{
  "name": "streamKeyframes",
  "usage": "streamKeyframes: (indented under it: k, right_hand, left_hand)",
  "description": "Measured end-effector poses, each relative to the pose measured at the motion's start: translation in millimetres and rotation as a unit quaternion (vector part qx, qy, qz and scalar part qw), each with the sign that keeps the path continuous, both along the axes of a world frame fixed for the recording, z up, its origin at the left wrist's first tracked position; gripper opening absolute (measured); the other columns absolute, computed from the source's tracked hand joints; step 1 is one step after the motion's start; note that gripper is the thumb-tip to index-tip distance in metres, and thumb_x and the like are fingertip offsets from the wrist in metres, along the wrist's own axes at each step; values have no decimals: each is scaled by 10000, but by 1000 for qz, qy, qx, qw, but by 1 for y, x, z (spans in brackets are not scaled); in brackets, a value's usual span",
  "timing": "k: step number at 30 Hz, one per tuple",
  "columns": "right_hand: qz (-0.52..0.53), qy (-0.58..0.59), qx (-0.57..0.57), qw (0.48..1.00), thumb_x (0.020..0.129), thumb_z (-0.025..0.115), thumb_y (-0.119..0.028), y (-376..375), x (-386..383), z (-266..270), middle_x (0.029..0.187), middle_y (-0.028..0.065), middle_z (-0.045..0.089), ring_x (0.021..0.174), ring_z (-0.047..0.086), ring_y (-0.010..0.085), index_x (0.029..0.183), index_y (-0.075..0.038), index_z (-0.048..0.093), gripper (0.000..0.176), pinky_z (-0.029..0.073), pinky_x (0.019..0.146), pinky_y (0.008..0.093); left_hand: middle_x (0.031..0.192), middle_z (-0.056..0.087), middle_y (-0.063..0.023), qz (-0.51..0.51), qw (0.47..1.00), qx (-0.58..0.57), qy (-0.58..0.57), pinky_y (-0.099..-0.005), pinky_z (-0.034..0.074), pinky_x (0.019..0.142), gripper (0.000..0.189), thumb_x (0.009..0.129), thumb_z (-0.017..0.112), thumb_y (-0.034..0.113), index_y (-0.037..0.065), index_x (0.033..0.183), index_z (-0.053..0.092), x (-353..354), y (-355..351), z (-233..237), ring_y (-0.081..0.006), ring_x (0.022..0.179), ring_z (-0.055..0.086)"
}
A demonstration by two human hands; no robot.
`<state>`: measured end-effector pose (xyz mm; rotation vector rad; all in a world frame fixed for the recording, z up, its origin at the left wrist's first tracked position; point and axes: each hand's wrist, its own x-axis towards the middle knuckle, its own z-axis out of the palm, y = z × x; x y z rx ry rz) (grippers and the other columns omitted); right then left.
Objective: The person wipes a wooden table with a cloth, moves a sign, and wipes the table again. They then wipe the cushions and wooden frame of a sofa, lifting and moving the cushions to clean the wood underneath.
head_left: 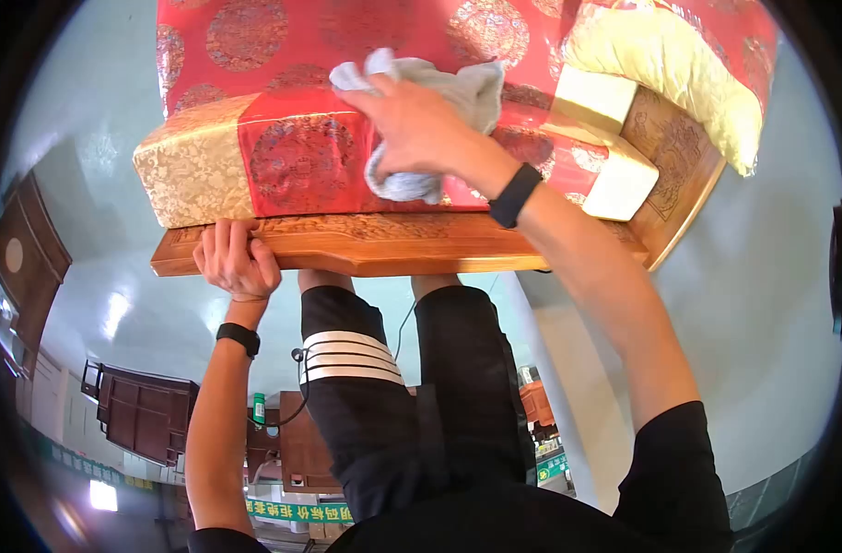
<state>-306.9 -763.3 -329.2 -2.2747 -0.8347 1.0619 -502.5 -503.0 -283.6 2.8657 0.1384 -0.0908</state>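
Note:
My right hand (419,127) presses a crumpled grey cloth (467,88) against the red-and-gold patterned seat cushion (292,147) of a carved wooden chair. The cloth shows above and below my fingers. My left hand (235,261) grips the chair's wooden front rail (393,244), fingers curled over its edge near the gold corner of the cushion (195,166). Both wrists carry black bands. My legs in black shorts with white stripes (347,355) stand close against the rail.
A pale yellow cushion (679,69) lies at the chair's right end by a carved wooden armrest (679,175). The floor (771,304) is glossy and pale. Dark wooden furniture (145,410) and a green sign (297,510) appear low in the view.

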Motion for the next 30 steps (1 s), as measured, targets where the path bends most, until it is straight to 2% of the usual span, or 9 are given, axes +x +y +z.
streamKeyframes:
  k: [7,9,12,17,19,22,24,27,30]
  right_hand:
    - [-106,-8,192,976,652,891,-179,164,-26,-4,1453,203,544,1165,658,397,1484,-107,517,915,561,983,480]
    - [-112,-97,221,964,649,900,-165,229,-35,-10,1426,224,550,1134,669,403,1484,-65,474,943,568,966,481]
    - [-121,-17,137,983,622,929,-202,279,-20,0,1403,239,549,1104,678,405,1487,-40,431,1011,573,941,474]
    - [-81,54,6,995,529,971,-308,202,-7,9,1253,193,647,1103,681,386,1400,-62,491,1025,555,927,503]
    - [-92,-2,-8,996,524,968,-335,128,-12,17,1246,186,675,1172,647,391,1330,-72,571,936,514,992,498]
    - [-84,-133,-57,986,693,883,-398,15,-25,10,1373,222,622,1253,603,415,1433,-32,527,899,470,1058,480]
    - [-65,-154,-117,979,741,854,-424,8,-19,11,1405,233,598,1276,598,414,1447,-11,520,883,476,1063,462]
    - [-39,-14,-143,989,788,821,-402,22,2,-9,1440,259,578,1303,581,434,1454,12,505,846,478,1073,462]
    - [-7,11,29,999,819,793,-362,46,10,-25,1407,266,599,1292,591,428,1442,20,503,786,471,1113,457]
  left_hand:
    - [903,642,-60,-14,1000,-20,-8,-409,389,806,224,755,590,250,117,890,711,-4,6,-3,-286,815,581]
    - [936,651,-89,-26,1000,-6,7,-422,396,808,265,750,599,282,105,906,719,-5,9,-1,-309,831,589]
    - [934,648,-88,-40,997,-27,-63,-432,420,775,256,745,608,331,124,860,707,-8,14,-12,-307,814,593]
    - [816,592,-5,-3,999,-30,-14,-376,392,772,180,738,609,331,186,797,696,-2,9,0,-235,769,570]
    - [822,604,4,7,998,-54,-29,-367,398,792,138,744,621,280,191,810,703,2,9,3,-234,782,583]
    - [813,609,27,18,998,-61,-31,-356,393,784,114,748,627,262,206,804,710,2,11,-1,-212,756,576]
    - [812,616,33,12,997,-69,-43,-352,387,773,97,751,634,254,208,797,706,1,12,0,-202,729,566]
    - [800,611,32,17,996,-75,-45,-350,386,773,92,753,635,252,208,793,705,-1,13,-1,-203,717,560]
    - [786,605,19,6,997,-75,-29,-354,380,775,113,750,647,269,214,809,726,-1,15,-4,-211,708,555]
